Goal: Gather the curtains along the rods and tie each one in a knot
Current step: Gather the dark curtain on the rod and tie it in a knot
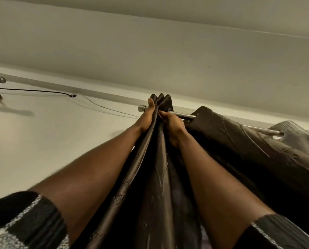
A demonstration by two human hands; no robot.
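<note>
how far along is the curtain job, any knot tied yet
Early. Done: a few folds of the dark curtain are bunched near the end of the rod. In hand: the left hand and right hand press that bunch together. Left: the rest, spread along the rod to the right, needs gathering; no knot shows.

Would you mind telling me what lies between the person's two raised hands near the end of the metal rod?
In the head view, bunched folds of the dark brown satin curtain lie between the left hand and right hand.

a metal rod (183, 115) near the ceiling carries the dark curtain (239, 141), threaded through its eyelets.
</note>
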